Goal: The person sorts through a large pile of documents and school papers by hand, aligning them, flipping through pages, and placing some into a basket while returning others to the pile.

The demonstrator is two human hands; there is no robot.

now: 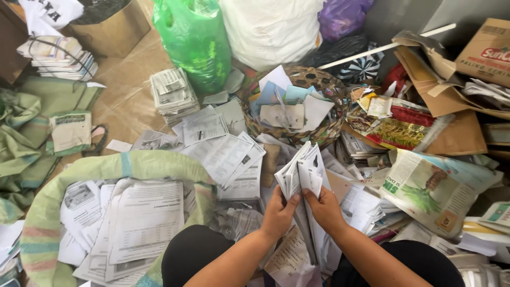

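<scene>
We grip a folded sheaf of printed papers [302,172] upright w/ both hands, left hand [278,211] & right hand [325,209] fingers clamped on its lower edges, fanning the sheets apart btw our knees, beside the open woven sack [48,212] already holding flat pages.

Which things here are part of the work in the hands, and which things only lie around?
In hand:
left hand
right hand
bundle of papers

Lying about:
woven sack of papers
round basket
green plastic bag
cardboard box
</scene>
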